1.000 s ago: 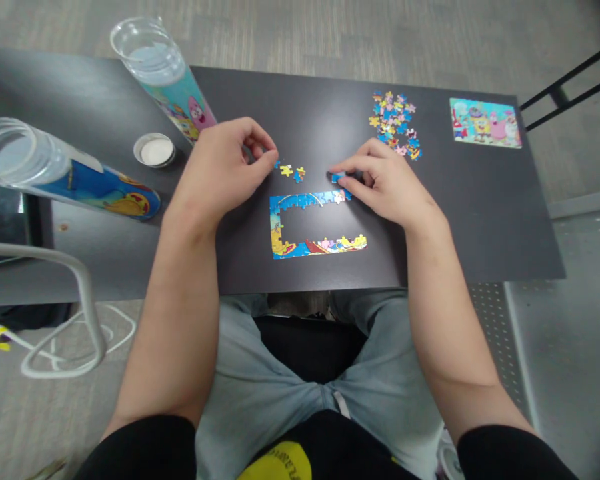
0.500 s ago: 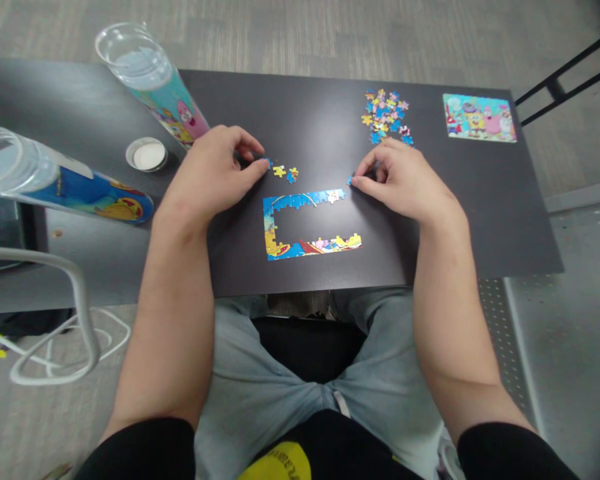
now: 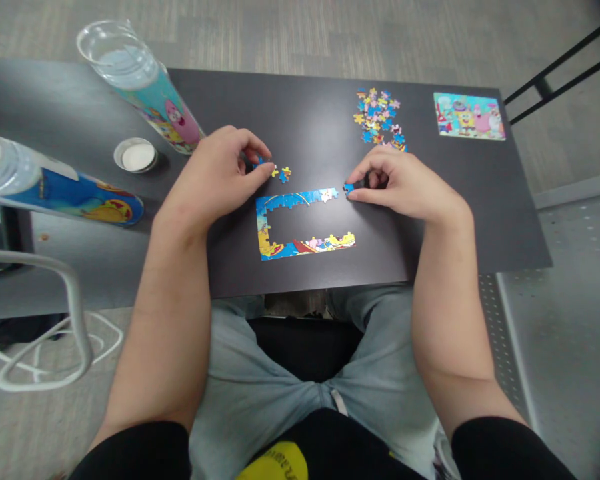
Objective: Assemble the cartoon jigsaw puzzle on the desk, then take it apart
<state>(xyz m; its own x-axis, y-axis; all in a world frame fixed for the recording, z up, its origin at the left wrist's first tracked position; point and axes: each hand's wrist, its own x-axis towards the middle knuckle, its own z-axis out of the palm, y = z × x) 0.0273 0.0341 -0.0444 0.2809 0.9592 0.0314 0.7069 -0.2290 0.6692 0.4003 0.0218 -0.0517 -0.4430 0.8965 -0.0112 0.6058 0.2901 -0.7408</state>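
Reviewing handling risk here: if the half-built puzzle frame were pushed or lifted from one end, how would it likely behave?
The puzzle frame is only thin strips of linked pieces around an open middle, so it would probably flex and break apart if lifted. Lying flat on the dark table, it looks light and may slide or skew under a sideways push. The right hand pinches a blue piece at its open end.

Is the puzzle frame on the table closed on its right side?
No, the puzzle frame has top, left and bottom strips only; its right side is open, where the right hand pinches a blue piece.
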